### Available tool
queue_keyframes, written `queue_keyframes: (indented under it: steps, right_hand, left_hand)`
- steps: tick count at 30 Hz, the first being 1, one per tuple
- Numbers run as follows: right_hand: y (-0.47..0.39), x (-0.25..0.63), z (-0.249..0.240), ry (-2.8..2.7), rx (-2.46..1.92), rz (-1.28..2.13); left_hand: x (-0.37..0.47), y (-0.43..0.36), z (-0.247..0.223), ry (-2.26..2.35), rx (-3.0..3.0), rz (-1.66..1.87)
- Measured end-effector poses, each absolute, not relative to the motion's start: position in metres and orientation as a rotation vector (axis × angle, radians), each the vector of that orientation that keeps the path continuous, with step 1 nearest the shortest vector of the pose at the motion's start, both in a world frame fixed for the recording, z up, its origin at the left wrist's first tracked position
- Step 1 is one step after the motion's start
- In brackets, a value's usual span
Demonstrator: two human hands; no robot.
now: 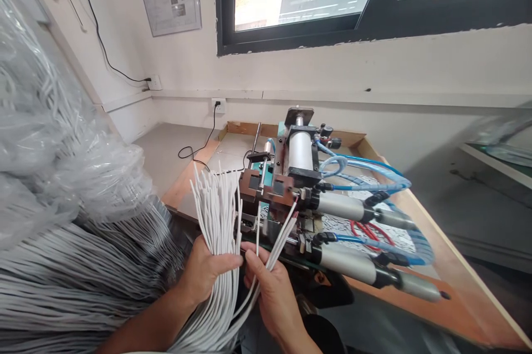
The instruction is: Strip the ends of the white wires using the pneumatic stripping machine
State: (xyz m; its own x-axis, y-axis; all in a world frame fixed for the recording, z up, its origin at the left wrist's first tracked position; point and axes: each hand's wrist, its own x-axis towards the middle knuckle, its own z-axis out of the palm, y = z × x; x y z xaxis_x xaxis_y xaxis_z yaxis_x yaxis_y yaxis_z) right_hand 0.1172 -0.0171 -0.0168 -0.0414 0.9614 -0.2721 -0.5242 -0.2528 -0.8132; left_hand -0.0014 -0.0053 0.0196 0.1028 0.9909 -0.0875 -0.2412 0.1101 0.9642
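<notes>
My left hand [205,268] is closed around a thick bundle of white cables [218,215], their cut ends pointing up. Close beside it, my right hand [270,285] grips a few separate white cables [285,235] between thumb and fingers. One single cable [257,229] stands upright from the right hand's pinch. Just beyond both hands is a pneumatic wire-stripping machine [301,149] with brown jaw blocks [280,190]. The tips of the right hand's cables reach up near those blocks; whether they touch cannot be told.
Air cylinders [344,265] and blue hoses [374,174] extend to the right inside a wood-edged tray [457,304]. Cut scraps [349,221] and a red coil [372,232] lie there. At left, many grey cables [75,287] hang under plastic wrap [62,160]. A power cord [214,127] runs to a wall outlet.
</notes>
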Motion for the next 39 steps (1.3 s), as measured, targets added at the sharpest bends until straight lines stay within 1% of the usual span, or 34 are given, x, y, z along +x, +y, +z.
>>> queue_keyframes:
  steps: [4, 9, 14, 21, 26, 33, 37, 39]
  right_hand:
    - [-0.016, 0.118, -0.011, -0.666, -0.971, 1.542]
    - [-0.024, 0.117, -0.012, -0.568, -1.087, 1.438]
    - [-0.032, 0.119, -0.015, -0.532, -1.152, 1.442]
    - [-0.035, 0.121, -0.014, -0.538, -1.131, 1.545]
    - [-0.029, 0.121, -0.013, -0.534, -1.097, 1.547]
    - [-0.033, 0.116, -0.022, -0.827, -1.101, 1.659]
    - [-0.037, 0.114, -0.022, -0.851, -1.076, 1.467]
    - [-0.037, 0.114, -0.022, -0.793, -1.088, 1.434]
  left_hand:
    - [0.002, -0.01, 0.019, 1.023, 1.136, 1.091]
    - [0.001, -0.012, 0.014, 0.977, 1.02, 1.111]
    - [-0.004, -0.012, 0.014, 1.139, 0.909, 1.186]
    - [-0.009, -0.01, 0.017, 1.165, 0.838, 1.226]
    - [-0.007, -0.009, 0.021, 1.156, 0.847, 1.236]
    - [-0.005, -0.007, 0.02, 1.073, 0.819, 1.287]
    - [-0.003, -0.005, 0.025, 1.057, 0.831, 1.265]
    - [-0.003, -0.002, 0.028, 1.064, 0.832, 1.271]
